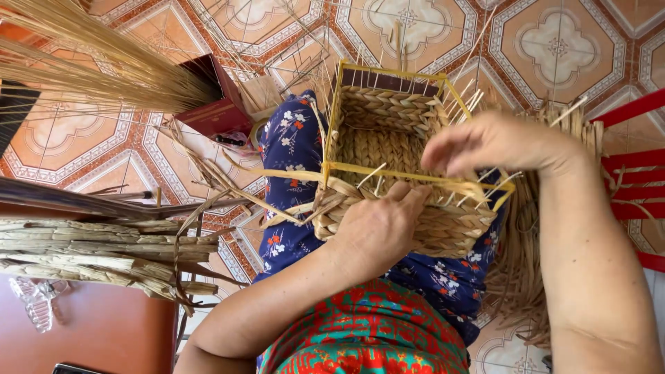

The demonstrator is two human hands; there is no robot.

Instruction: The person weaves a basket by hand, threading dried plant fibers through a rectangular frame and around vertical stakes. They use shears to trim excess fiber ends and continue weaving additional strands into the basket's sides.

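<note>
Both gripping: left hand [377, 228] on woven basket [395, 145] near rim, right hand [495, 142] pinching rim straw.

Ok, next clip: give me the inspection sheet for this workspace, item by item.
Surface: patterned orange and white floor tiles; the work rests on the person's lap, on blue floral cloth.
Job's things: half-woven square basket with a yellow frame, loose strand ends sticking up along its rim.
Clutter: bundle of thick dried stalks, sheaf of thin straw, dark red box, loose fibre beside the lap.
Grippers: left hand grips the basket's near wall; right hand pinches at strands on the rim.
Cables: nothing seen.
Surroundings: red furniture at the frame edge, brown tabletop.
</note>
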